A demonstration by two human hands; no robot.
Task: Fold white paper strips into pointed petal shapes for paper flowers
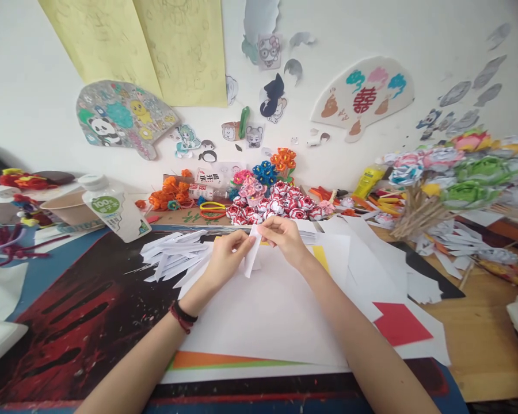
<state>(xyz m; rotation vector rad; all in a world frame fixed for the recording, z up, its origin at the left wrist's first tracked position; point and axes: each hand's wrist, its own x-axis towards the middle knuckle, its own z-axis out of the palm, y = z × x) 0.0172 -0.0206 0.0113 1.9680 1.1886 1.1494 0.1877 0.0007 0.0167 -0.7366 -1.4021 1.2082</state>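
Between my two hands is a narrow white paper strip, tilted and hanging down toward the stacked sheets. My left hand pinches its left side between thumb and fingers. At the strip's top end, my right hand pinches the edge with thumb and forefinger. Both hands are just above a big white paper sheet. A loose heap of white paper strips lies to the left of my left hand. Beyond my hands sits a pile of red-and-white paper flowers.
A white bottle and a brown paper bowl stand at the left. To the right are a bundle of paper flowers on sticks, a yellow bottle and red paper. Orange flowers lie along the wall.
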